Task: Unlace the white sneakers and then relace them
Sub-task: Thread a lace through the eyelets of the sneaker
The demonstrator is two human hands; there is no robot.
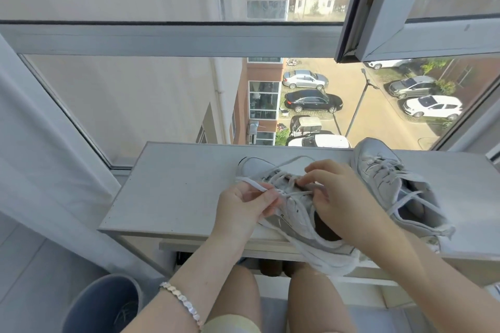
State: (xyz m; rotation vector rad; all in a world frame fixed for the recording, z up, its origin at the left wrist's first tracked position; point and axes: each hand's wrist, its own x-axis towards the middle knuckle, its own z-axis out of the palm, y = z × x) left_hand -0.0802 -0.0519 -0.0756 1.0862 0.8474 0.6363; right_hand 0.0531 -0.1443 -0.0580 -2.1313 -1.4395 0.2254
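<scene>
A white sneaker [297,213] lies on the pale grey shelf [173,192] below the window, toe pointing away, heel overhanging the front edge. Its white lace [251,182] loops out to the left and over the toe. My left hand [243,208] pinches a lace strand at the shoe's left side. My right hand [338,197] has curled fingers at the eyelets, pinching lace over the tongue. A second white sneaker [392,184] lies to the right, laced loosely, untouched.
A large window [135,94] stands right behind the shelf, with an open sash [378,35] hanging in at the upper right. A grey-blue bin [102,303] sits on the floor at lower left. White curtain [40,157] hangs left. My knees are under the shelf.
</scene>
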